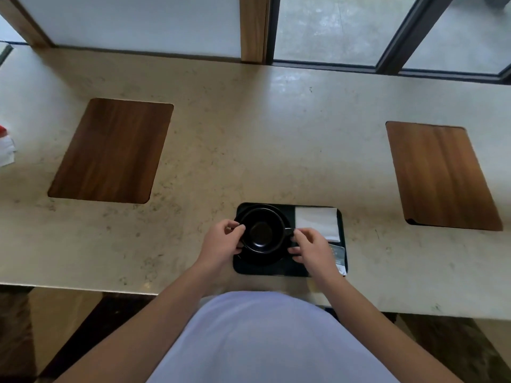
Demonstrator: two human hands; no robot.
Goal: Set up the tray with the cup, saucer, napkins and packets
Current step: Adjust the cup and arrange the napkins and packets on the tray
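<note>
A black tray (265, 269) lies near the counter's front edge. On its left half stands a black saucer (265, 210) with an empty black cup (262, 233) on it. My left hand (221, 243) grips the cup's left rim. My right hand (311, 248) pinches the cup's handle on the right side. A folded white napkin (318, 221) lies on the tray's far right part. Packets (339, 257) show at the tray's near right corner, partly hidden by my right hand.
The beige stone counter (235, 150) carries two inset wooden boards, one at the left (113, 152) and one at the right (439, 175). A red and white object (6, 146) sits at the far left edge. Window frames run along the back.
</note>
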